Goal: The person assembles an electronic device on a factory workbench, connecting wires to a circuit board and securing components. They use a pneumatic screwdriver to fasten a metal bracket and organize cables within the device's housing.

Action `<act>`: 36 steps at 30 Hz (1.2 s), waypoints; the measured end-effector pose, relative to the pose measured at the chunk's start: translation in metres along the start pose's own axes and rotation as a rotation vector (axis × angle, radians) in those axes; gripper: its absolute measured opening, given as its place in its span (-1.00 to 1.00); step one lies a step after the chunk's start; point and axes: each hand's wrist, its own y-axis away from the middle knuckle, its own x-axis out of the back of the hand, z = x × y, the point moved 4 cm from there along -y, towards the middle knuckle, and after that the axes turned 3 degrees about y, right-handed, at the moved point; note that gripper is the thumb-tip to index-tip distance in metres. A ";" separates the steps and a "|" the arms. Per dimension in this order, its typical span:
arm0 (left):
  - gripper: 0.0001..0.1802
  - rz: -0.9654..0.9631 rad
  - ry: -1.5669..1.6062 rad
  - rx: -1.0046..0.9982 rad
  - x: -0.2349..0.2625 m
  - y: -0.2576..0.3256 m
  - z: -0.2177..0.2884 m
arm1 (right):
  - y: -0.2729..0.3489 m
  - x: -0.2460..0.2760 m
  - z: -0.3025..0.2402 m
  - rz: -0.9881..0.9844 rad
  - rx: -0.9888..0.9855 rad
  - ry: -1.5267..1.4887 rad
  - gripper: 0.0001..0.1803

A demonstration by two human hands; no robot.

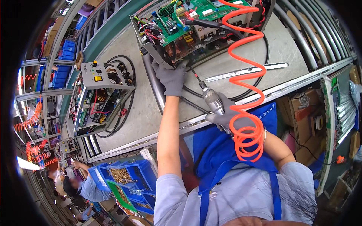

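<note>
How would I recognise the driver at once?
Start at the pale workbench, then the orange coiled hose crossing its near edge. Left of the hose's lower loops is the hand-held driver. Its stout silver body and thin, red-banded bit set it apart from the flat metal strip.

This is a factory workshop, an assembly line for electrical equipment. Roller conveyors with grey metal cylinders (310, 35) adjoin a long grey flat-topped counter (286, 52). On it stand an opened metal chassis with green circuit boards and bundled wires (217, 12) and a second, part-cased grey unit with a yellow switch on its panel (90, 78). A coiled orange-red hose (247, 40) hangs over a silver, pistol-shaped power screwdriver (213, 101). Blue plastic bins (145, 171) hold small brass-coloured parts (120, 175); more blue crates (68, 50) sit on racking. Farther along the line is a co-worker in a light blue top (94, 189).
</note>
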 end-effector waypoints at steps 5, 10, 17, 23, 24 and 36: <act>-0.11 0.082 -0.015 0.102 -0.001 0.004 0.015 | 0.007 0.009 -0.013 -0.067 -0.082 -0.032 -0.08; -0.01 0.110 0.213 0.170 -0.009 0.006 -0.001 | 0.007 0.013 -0.011 -0.066 -0.079 0.083 -0.09; -0.10 0.206 0.217 0.077 -0.015 0.008 0.005 | 0.004 -0.001 0.014 -0.027 -0.023 0.099 -0.09; -0.11 0.148 0.195 0.121 -0.013 0.009 0.002 | 0.006 -0.004 0.015 -0.009 -0.003 0.080 -0.08; -0.10 0.147 0.235 0.146 -0.014 0.010 0.002 | 0.006 -0.005 0.016 -0.006 -0.003 0.081 -0.08; -0.24 -0.001 -0.105 0.012 -0.002 0.010 0.002 | 0.005 -0.003 0.011 0.016 -0.009 0.056 -0.07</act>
